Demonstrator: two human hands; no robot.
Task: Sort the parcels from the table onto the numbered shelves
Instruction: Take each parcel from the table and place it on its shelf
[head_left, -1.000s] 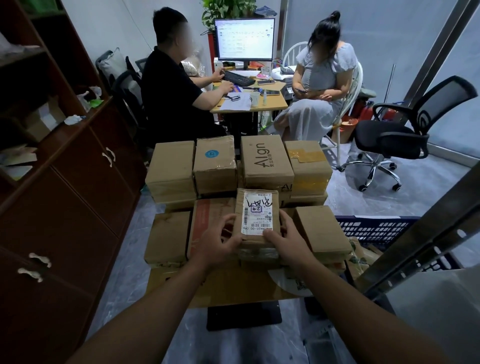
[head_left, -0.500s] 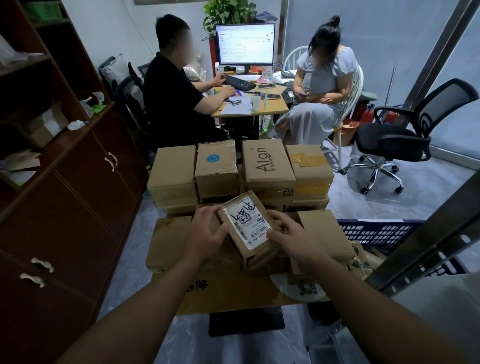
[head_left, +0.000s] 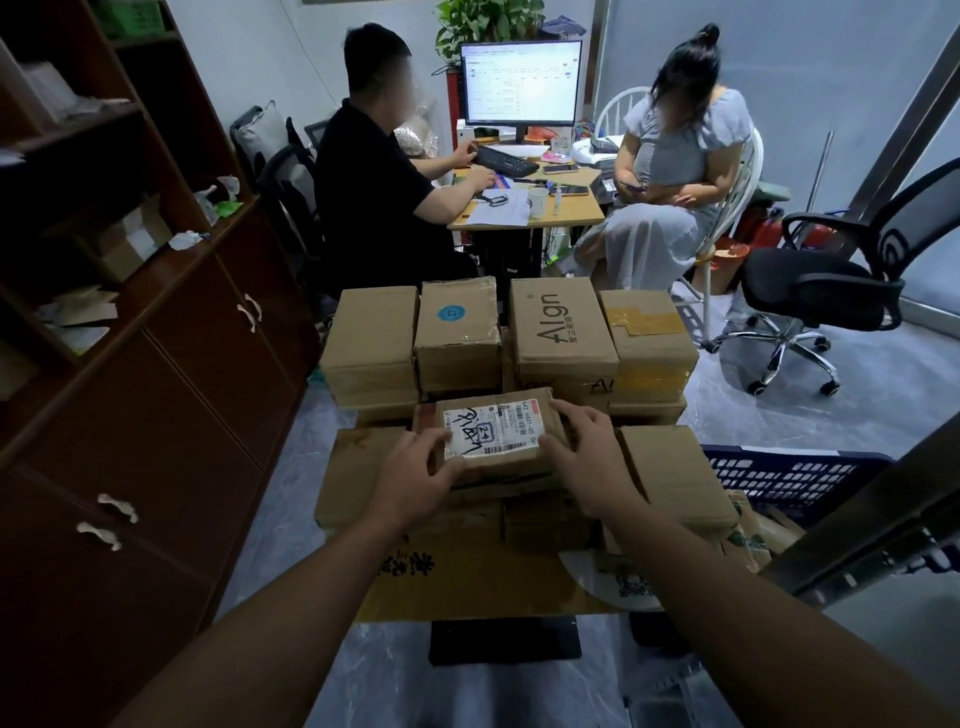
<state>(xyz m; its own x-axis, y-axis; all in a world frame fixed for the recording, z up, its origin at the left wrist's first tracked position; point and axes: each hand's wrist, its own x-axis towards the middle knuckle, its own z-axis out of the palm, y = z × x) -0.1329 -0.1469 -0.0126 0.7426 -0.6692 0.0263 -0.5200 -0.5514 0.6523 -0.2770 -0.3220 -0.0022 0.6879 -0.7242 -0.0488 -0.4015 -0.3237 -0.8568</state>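
Off at the left edge stands the dark wooden cabinet (head_left: 156, 415), with no shelf numbers on it that I can make out, so I pass over it. Moving across: the left hand (head_left: 415, 478) grips the near-left corner of the small labelled parcel (head_left: 514, 457), fingers bent over its top edge. That parcel lies flat at the front and centre of the heap of cardboard boxes (head_left: 374, 338) that covers the table. Its white shipping label (head_left: 491, 428) faces up at me (a handwritten scrawl plus a boxed code, maybe 2-4, too small to swear to). The right hand (head_left: 587, 457) clasps the opposite end, fingers spread and curled over the far-right corner. Whether the box is clear of the pile or resting on it, I can't tell.

My read: this is the pick-and-read step, one parcel held in both hands. The next move calls for confirming that code, lifting straight up so the neighbouring boxes don't slide, then turning toward the matching shelf. Further right sits the blue plastic crate (head_left: 779, 475), and past it a slanted metal upright (head_left: 857, 540), which is probably the shelving, though no numbers show there.
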